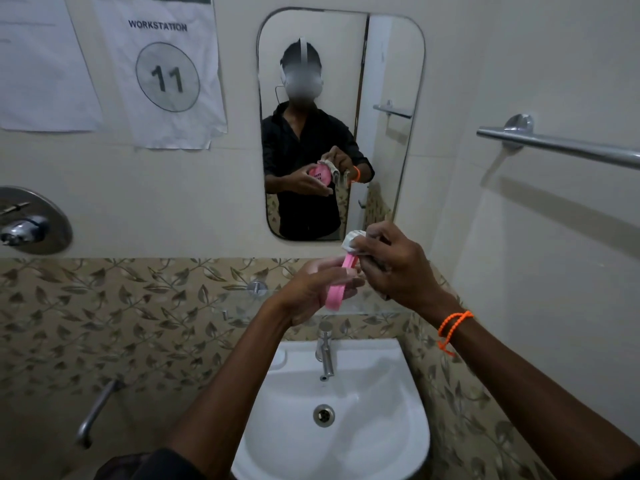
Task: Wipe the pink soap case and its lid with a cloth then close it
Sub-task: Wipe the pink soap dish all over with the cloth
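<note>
So, over the white sink (pixel 346 445), both hands are up in front of the mirror (pixel 341 123). The left hand (pixel 311 292) has its fingers curled round a pink soap case piece (pixel 337 289), held edge-on, so from here I can't tell if it's the base or the lid. In the mirror it shows a flat pink face with little slots. The right hand (pixel 398 268) is bunched tight round a whitish cloth (pixel 353 240), pressing it against the top end of the pink piece. An orange beaded band (pixel 452 323) sits on that wrist. As for writing, a paper sign (pixel 162 71) taped on the wall reads "WORKSTATION" with a big circled "11". The sheet (pixel 41 64) left of it is too faint to read. A chrome tap (pixel 325 351) stands below the hands, a towel rail (pixel 561 147) off to the right.
</note>
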